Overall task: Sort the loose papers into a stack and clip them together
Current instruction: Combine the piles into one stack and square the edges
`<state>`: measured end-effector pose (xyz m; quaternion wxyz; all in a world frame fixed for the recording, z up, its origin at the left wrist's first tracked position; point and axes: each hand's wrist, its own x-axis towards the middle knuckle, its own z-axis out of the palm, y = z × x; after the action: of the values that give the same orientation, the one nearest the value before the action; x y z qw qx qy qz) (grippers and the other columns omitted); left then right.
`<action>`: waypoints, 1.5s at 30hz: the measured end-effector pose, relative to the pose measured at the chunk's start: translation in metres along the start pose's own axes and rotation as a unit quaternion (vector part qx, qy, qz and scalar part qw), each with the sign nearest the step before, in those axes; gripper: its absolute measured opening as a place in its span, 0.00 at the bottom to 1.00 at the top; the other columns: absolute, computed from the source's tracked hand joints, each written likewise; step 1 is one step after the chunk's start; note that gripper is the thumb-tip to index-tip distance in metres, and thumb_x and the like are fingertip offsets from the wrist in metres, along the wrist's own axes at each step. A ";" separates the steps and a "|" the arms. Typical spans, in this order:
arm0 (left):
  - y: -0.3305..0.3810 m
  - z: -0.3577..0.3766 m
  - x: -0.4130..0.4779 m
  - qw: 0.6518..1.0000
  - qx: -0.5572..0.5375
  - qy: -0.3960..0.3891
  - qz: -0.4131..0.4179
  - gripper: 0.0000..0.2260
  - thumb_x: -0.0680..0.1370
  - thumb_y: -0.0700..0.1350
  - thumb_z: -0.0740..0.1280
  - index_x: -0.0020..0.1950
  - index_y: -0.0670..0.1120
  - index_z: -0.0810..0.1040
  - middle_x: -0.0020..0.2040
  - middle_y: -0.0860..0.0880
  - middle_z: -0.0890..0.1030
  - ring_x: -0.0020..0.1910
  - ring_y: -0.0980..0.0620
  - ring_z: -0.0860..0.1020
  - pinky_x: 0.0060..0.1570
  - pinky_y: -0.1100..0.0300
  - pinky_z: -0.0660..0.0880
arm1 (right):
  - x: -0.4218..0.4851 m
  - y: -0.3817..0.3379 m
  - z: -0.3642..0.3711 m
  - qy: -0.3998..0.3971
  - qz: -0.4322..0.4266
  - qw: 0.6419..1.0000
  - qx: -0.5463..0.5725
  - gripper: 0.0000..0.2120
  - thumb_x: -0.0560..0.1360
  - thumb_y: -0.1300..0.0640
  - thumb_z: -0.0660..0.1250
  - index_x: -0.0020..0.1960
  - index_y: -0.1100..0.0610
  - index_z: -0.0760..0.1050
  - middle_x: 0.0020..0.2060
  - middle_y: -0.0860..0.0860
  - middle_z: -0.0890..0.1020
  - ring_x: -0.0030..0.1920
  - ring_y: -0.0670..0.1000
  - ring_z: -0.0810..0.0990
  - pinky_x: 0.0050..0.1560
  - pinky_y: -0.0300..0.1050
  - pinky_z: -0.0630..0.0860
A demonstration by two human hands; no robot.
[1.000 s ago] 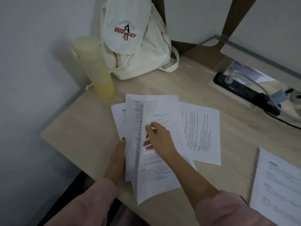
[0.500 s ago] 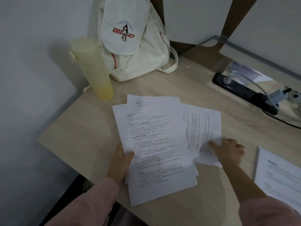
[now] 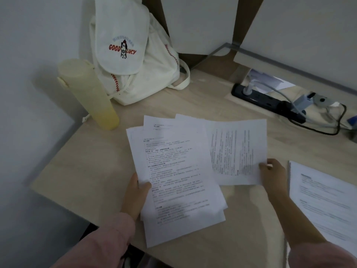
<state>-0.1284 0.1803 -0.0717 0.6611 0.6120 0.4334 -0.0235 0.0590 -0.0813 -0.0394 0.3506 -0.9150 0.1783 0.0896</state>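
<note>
A loose stack of printed white papers (image 3: 179, 182) rests in my left hand (image 3: 136, 194), whose thumb presses on the top sheet at its left edge; the sheets are fanned and uneven. To the right, a single printed sheet (image 3: 237, 151) is lifted at its right edge, pinched at the lower right corner by my right hand (image 3: 273, 173). Its left part is tucked under the stack. Another set of printed pages (image 3: 324, 202) lies on the wooden desk (image 3: 87, 171) at the far right. No clip is visible.
A tall yellow bottle (image 3: 90, 95) stands at the back left beside a white drawstring bag (image 3: 133, 60) marked GOOD LUCY. A black power strip (image 3: 264, 97) with plugs and cables lies at the back right. The desk's left edge drops off close to the stack.
My right hand left the stack, reached right to the single sheet, then gripped its lower right corner and raised that edge. The left hand keeps holding the stack.
</note>
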 end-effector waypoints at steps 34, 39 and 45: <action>0.036 0.097 0.013 0.988 -0.019 -0.136 -0.077 0.11 0.80 0.43 0.58 0.62 0.46 0.72 0.51 0.45 0.79 0.48 0.48 0.78 0.42 0.57 0.76 | -0.098 0.054 0.004 -0.267 0.191 0.859 0.393 0.14 0.77 0.67 0.59 0.61 0.61 0.73 0.53 0.56 0.83 0.48 0.54 0.83 0.40 0.41 0.81; 0.036 0.102 0.008 0.987 0.002 -0.156 -0.032 0.11 0.79 0.50 0.61 0.61 0.53 0.72 0.54 0.52 0.80 0.54 0.51 0.78 0.54 0.53 0.77 | -0.100 0.058 0.009 -0.300 0.202 0.864 0.349 0.13 0.76 0.67 0.59 0.59 0.62 0.74 0.51 0.57 0.83 0.49 0.55 0.83 0.41 0.42 0.81; 0.037 0.110 0.005 0.989 0.067 -0.125 0.032 0.19 0.76 0.32 0.58 0.61 0.52 0.69 0.56 0.51 0.77 0.56 0.50 0.76 0.59 0.53 0.73 | -0.093 0.064 0.000 -0.278 0.189 0.889 0.312 0.11 0.76 0.65 0.60 0.58 0.64 0.74 0.47 0.60 0.83 0.41 0.54 0.83 0.40 0.43 0.81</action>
<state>-0.0446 0.1008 -0.0590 0.6680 0.6606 0.3251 -0.1079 -0.0519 -0.1010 -0.0512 0.6293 -0.6452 0.2622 0.3448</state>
